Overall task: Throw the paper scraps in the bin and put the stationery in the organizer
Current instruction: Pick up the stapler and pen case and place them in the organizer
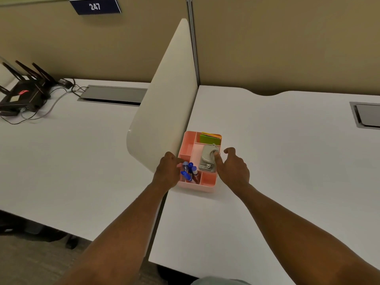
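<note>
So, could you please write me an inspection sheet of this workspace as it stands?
Surface: white desk, bare around the organizer; no paper scraps seen.
Job's things: pink organizer beside the divider; blue-capped pens front left, grey hole punch in the middle, green and yellow note pads at the back. Bin not in view.
Clutter: nothing seen.
Grippers: left hand at the pens; right hand, fingers touching the punch.
Cables: black leads from the router on the neighbouring desk.
Surroundings: beige partitions, sign 247.
</note>
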Demonstrator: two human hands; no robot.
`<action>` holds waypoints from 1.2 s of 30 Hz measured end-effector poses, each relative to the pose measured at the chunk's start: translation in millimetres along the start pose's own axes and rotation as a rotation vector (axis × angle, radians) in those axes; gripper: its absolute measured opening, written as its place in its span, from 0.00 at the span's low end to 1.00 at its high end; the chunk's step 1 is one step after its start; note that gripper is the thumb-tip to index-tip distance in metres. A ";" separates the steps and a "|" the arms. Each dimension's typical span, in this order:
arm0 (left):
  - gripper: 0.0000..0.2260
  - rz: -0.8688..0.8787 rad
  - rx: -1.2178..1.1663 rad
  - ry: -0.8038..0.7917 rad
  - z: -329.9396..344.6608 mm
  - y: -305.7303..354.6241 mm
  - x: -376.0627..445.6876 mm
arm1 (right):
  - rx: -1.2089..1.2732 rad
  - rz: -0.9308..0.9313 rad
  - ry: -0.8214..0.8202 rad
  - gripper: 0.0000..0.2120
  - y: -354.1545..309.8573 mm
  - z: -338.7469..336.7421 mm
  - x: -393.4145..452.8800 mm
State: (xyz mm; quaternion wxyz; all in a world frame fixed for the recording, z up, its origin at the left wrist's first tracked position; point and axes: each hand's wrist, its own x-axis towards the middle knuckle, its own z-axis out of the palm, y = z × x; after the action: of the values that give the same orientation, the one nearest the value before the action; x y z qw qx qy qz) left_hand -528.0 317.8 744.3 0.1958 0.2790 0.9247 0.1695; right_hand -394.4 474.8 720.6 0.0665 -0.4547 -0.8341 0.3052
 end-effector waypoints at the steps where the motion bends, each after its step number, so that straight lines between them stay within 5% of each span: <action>1: 0.14 0.008 0.012 0.009 -0.7 -1.4 -2.6 | -0.006 0.003 0.001 0.27 0.8 -1.1 -2.5; 12: 0.13 0.156 -0.098 0.320 -5.8 -7.0 -66.5 | -0.038 -0.076 0.002 0.29 5.6 -12.8 -63.8; 22: 0.32 0.362 0.270 0.103 5.0 -50.2 -172.8 | -0.251 -0.120 0.097 0.34 8.4 -2.2 -203.3; 36: 0.31 0.623 0.223 0.033 14.7 -98.6 -331.6 | -0.257 0.063 0.196 0.39 30.4 2.7 -439.1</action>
State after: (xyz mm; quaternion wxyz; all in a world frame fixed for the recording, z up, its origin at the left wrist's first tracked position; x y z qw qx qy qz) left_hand -311.1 50.1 778.6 0.0877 0.5651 0.8110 0.1236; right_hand -120.0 134.8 774.3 0.0791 -0.5130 -0.8411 0.1522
